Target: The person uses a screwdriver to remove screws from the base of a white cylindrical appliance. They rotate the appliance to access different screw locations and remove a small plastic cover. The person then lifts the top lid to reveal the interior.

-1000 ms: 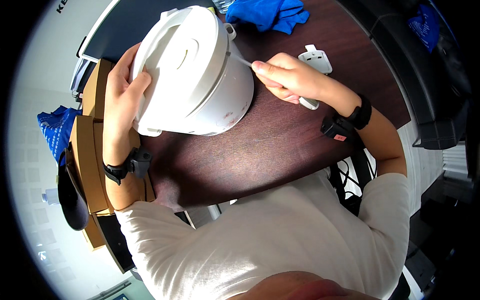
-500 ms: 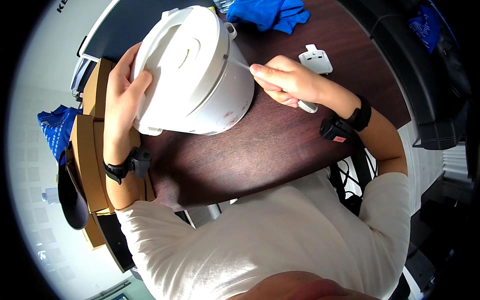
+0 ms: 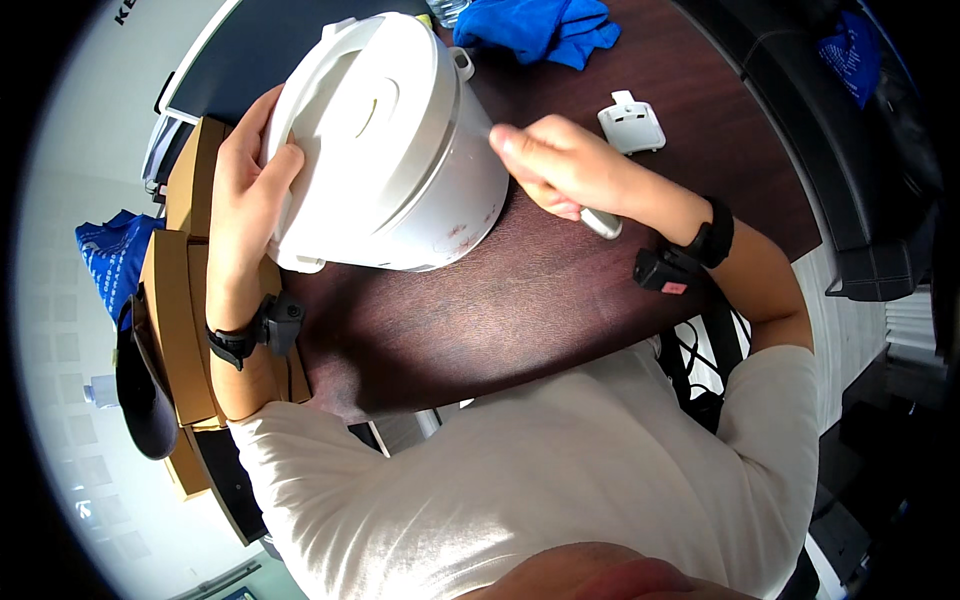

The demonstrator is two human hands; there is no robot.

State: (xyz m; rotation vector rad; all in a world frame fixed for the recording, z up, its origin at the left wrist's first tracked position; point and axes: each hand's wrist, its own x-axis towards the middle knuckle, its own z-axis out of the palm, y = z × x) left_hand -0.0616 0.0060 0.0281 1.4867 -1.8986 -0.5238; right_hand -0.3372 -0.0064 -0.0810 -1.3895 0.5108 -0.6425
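Observation:
A white rice cooker [image 3: 430, 200] with a rounded lid and a small floral print stands at the table's far left. My left hand [image 3: 245, 175] grips the lid's left edge, thumb on top and fingers curled round the side. Close to the cooker's right side, my right hand [image 3: 560, 165] is closed round a slim tool with a pale handle [image 3: 601, 223]. The handle's end sticks out below my palm; the tool's working end cannot be made out now. A small white plastic piece [image 3: 632, 125] with a tab and slots lies on the table beyond my right hand.
The dark brown table [image 3: 480, 310] ends just in front of my body. A blue cloth [image 3: 540, 28] is bunched at the back, by a clear bottle [image 3: 447, 12]. Cardboard boxes [image 3: 180, 330] stand at the left, and a black padded seat [image 3: 815, 150] at the right.
My right hand has moved slightly left and turned, still holding the tool. Its thin shaft, earlier reaching the seam under the lid, no longer shows. My left hand and the rice cooker stay put.

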